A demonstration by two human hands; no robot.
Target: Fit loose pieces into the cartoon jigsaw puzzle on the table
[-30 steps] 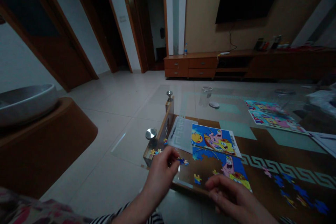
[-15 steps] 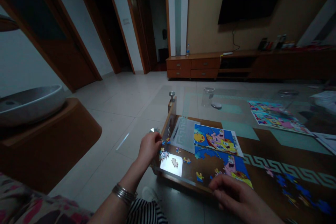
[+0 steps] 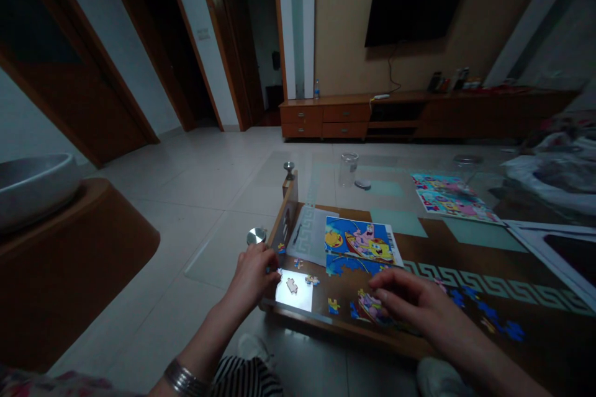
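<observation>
My left hand is at the near left corner of the glass-topped table, its fingers curled together over small jigsaw pieces; what they hold, if anything, is hidden. Beside it, a piece lies grey side up on a bright white patch, with several picture-side-up pieces around. My right hand hovers above the partly assembled cartoon jigsaw, thumb and forefinger bent and slightly apart, no piece visible between them. It covers part of the jigsaw. Directly behind lies a matching picture card with a yellow and a pink figure.
Loose blue pieces lie right of my right hand. A clear jar and a round lid stand farther back. More cartoon pictures and a white plastic bag are at the right. A raised wooden edge borders the left side.
The view has turned a little to the right. My left hand has come down nearer the edge over the piece cluster. My right hand has moved up and forward over the jigsaw.
</observation>
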